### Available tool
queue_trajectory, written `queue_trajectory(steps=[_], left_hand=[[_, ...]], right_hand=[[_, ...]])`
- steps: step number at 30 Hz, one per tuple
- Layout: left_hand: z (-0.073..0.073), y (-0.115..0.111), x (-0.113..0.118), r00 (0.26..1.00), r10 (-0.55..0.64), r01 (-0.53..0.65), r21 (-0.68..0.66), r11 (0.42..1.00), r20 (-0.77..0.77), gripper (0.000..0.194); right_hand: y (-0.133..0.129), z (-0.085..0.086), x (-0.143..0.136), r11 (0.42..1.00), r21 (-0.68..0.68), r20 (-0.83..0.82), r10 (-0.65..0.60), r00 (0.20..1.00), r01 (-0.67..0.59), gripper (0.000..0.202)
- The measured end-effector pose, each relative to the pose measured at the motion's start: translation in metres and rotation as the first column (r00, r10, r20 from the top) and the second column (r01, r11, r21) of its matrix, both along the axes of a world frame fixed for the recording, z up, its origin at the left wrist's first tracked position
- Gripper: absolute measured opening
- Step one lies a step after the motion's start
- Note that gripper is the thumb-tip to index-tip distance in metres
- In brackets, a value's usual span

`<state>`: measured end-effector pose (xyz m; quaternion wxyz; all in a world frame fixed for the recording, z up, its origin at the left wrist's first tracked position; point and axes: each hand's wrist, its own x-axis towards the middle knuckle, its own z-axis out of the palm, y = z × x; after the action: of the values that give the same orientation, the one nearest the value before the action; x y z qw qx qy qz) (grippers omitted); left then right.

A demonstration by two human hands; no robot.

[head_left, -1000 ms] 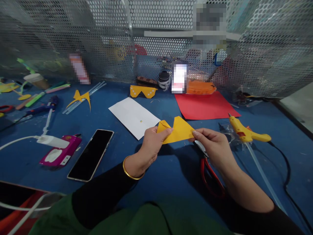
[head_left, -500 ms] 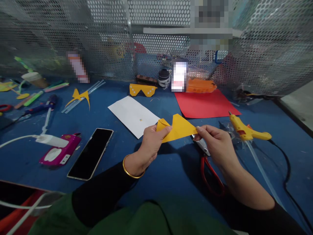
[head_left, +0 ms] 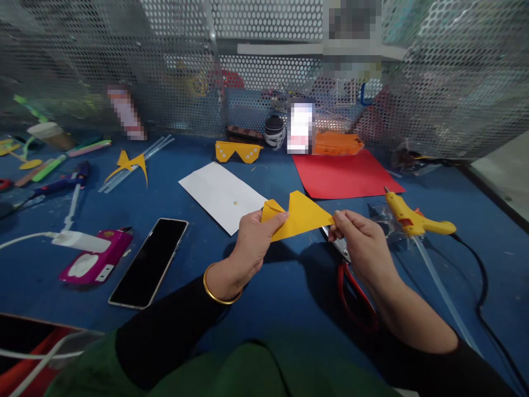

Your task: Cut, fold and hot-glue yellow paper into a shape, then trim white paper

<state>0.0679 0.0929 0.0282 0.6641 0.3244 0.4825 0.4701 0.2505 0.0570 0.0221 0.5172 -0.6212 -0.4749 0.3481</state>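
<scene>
Left hand point(head_left: 253, 237) and right hand point(head_left: 366, 240) pinch opposite ends of the yellow paper point(head_left: 303, 216), thumbs against fingers, above the table point(head_left: 285, 300) — light, even tension should keep it flat without tearing.

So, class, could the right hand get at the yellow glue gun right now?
Probably yes: the yellow glue gun lies close to the right hand, with only clear plastic between, though that hand pinches the yellow paper.
</scene>
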Motion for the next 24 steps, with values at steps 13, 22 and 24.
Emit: queue_trajectory(steps=[13, 22, 24], left_hand=[[-0.003, 0.002, -0.001, 0.996, 0.05, -0.047, 0.056, 0.997, -0.068, 0.018], [-0.008, 0.005, -0.003, 0.975, -0.052, 0.075, 0.101, 0.992, -0.216, 0.02], [-0.007, 0.011, -0.005, 0.974, -0.009, 0.036, 0.116, 0.993, -0.225, 0.021]], right_hand=[[0.003, 0.005, 0.007, 0.987, 0.094, 0.126, -0.145, 0.981, 0.134, 0.032], [0.002, 0.006, 0.002, 0.99, -0.053, 0.275, 0.137, 0.952, -0.127, 0.027], [-0.001, 0.01, 0.006, 0.995, -0.037, 0.394, 0.103, 0.913, -0.096, 0.028]])
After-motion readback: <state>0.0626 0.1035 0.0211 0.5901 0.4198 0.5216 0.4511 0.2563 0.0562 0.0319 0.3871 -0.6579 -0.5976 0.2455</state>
